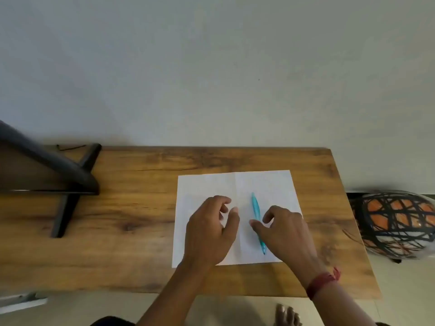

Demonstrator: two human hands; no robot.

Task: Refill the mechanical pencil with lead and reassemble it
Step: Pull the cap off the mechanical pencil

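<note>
Lying on one paper sheet (266,184): one teal mechanical pencil (256,208); two hands' (209,229) (286,231) grips apart, empty.

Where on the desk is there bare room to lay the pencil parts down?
Bare wood lies between the black stand and the paper's left edge, and along the table's far edge. The paper's far strip is free. Crowded: paper centre, with the left hand, right hand and pencil.

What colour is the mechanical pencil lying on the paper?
Translucent teal-blue; the mechanical pencil shows clearly in the head view, on the white paper.
</note>
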